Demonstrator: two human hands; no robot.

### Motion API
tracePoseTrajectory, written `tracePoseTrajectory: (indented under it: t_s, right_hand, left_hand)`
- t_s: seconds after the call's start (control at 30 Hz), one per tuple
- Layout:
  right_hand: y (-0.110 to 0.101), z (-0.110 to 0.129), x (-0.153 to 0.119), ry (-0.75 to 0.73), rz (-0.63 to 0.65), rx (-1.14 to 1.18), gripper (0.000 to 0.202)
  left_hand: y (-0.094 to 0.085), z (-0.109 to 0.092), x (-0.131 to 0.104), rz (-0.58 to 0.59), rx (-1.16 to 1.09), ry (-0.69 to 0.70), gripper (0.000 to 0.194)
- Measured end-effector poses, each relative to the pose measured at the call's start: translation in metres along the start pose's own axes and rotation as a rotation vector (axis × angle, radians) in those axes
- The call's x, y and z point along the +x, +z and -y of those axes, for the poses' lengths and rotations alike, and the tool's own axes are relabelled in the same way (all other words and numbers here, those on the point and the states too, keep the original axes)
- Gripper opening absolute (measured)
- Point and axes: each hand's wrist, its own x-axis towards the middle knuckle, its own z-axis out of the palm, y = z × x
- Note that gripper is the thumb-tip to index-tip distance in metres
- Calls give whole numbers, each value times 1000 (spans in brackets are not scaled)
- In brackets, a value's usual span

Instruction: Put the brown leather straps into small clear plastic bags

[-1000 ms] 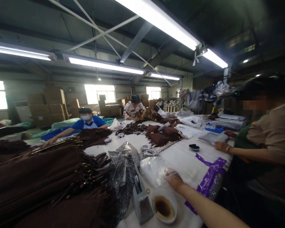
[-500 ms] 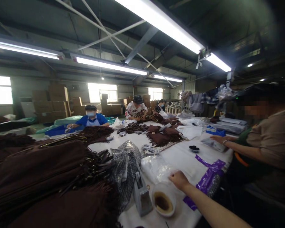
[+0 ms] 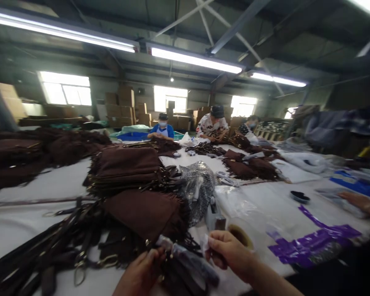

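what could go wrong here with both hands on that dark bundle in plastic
1. The right hand works right beside a small bowl of dark stuff near the table's edge; a nudge might tip it onto the white table.
2. Loose straps with metal buckles lie by the left hand and could snag the dark bundle.
3. The picture is blurred, so the grip on the slippery plastic may not be firm.

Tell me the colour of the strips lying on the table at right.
Purple strips, seen clearly in the head view.

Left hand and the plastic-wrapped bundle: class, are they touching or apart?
Touching. The head view shows the left hand with its fingers closed on the end of the plastic-wrapped bundle.
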Motion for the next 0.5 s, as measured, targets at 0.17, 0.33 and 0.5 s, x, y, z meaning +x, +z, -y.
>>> tracePoseTrajectory:
  t_s: [0.17, 0.33, 0.5]
  right_hand:
    - [80, -8, 37, 136, 219, -107, 30]
    - [100, -2, 59, 1, 43, -595, 22]
    - [91, 0, 55, -257, -99, -1077, 25]
  left_hand:
    - [-3, 6, -6, 170, -752, -133, 20]
    - [-13, 12, -11, 159, -763, -144, 21]
    - [-23, 11, -10, 175, -700, -191, 26]
